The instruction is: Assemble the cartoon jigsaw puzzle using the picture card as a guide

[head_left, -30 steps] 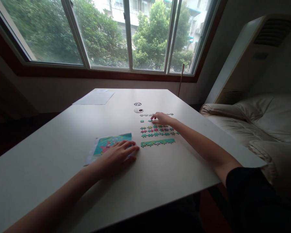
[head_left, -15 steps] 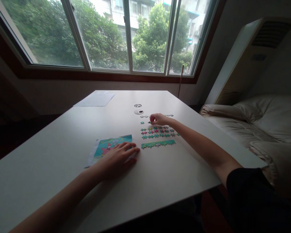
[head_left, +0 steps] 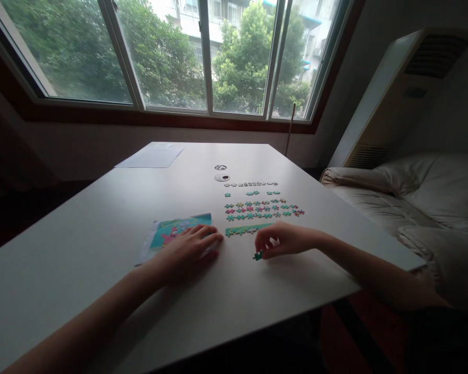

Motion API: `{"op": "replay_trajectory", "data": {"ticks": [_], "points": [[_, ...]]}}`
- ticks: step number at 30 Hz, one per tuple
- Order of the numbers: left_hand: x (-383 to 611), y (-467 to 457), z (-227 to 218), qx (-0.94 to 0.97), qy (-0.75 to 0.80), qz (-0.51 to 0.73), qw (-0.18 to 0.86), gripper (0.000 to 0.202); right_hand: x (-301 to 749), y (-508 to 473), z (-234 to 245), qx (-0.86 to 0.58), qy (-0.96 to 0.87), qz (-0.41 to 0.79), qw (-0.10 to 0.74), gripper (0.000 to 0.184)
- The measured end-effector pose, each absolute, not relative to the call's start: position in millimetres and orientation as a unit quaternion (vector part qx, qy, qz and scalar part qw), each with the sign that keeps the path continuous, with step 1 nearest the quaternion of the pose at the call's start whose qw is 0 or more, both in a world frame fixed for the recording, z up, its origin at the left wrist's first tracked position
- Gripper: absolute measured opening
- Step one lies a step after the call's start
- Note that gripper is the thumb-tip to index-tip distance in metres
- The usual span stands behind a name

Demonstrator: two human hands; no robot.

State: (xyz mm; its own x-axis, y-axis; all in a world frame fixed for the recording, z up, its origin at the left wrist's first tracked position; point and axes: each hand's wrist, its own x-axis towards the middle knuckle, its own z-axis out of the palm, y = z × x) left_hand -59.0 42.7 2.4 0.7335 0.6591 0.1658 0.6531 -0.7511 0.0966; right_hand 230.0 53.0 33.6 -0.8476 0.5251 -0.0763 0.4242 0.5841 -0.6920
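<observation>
The right hand [head_left: 286,240] pinches a small dark-green jigsaw piece [head_left: 258,256] on the near side of a joined green puzzle strip [head_left: 239,230]; fingers hide part of the piece, and contact with the white table [head_left: 234,306] is unclear. The hand also covers the strip's right end. The left hand [head_left: 193,249], fingers loosely apart, hides the lower right of a turquoise picture sheet with a pink figure [head_left: 167,234].

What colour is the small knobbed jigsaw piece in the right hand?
The jigsaw piece looks dark green, best seen in the head view.
</observation>
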Motion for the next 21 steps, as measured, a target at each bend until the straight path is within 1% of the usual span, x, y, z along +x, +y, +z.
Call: {"op": "replay_trajectory", "data": {"ticks": [9, 14, 21], "points": [[-60.2, 43.2, 2.0, 0.932, 0.348, 0.093, 0.025, 0.031, 227.5, 51.3, 25.1, -0.312, -0.891, 0.319, 0.082, 0.015], [-59.6, 42.6, 3.0, 0.931, 0.353, 0.092, 0.026, 0.031, 227.8, 51.3, 24.1, -0.32, -0.898, 0.289, 0.084, 0.016], [-58.6, 41.6, 3.7, 0.931, 0.356, 0.081, 0.024, 0.031, 229.2, 53.9, 20.6, -0.312, -0.902, 0.289, 0.078, 0.018]]}}
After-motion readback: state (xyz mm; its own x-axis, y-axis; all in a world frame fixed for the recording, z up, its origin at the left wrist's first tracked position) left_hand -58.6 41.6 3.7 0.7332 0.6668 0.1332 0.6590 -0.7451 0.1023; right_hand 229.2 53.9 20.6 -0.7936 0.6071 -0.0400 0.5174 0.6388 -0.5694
